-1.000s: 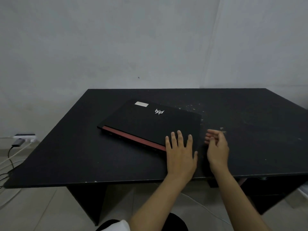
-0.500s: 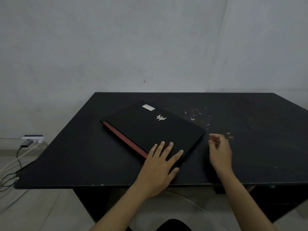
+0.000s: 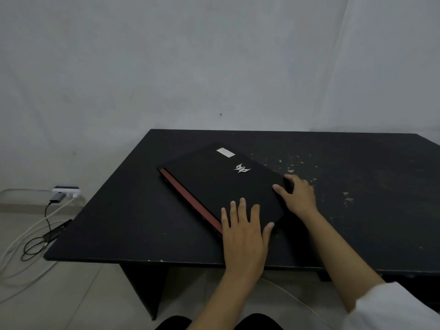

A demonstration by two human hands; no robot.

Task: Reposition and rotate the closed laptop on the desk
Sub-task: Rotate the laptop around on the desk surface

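Note:
A closed black laptop [image 3: 219, 184] with a silver logo, a white sticker and a red strip along its left edge lies turned at an angle on the black desk [image 3: 123, 210]. My left hand [image 3: 245, 229] rests flat on the lid's near corner, fingers spread. My right hand [image 3: 297, 196] grips the laptop's right corner, thumb on the lid and fingers curled around the edge.
White scuff marks [image 3: 295, 163] speckle the desk behind my right hand. A wall socket with a plugged charger [image 3: 65, 191] and loose cables [image 3: 35, 244] lie on the floor at the left. A grey wall stands right behind the desk.
The laptop has turned further, its red edge now running more toward me. My right hand moved from hovering beside the laptop onto its right corner. My left hand shifted on the near corner.

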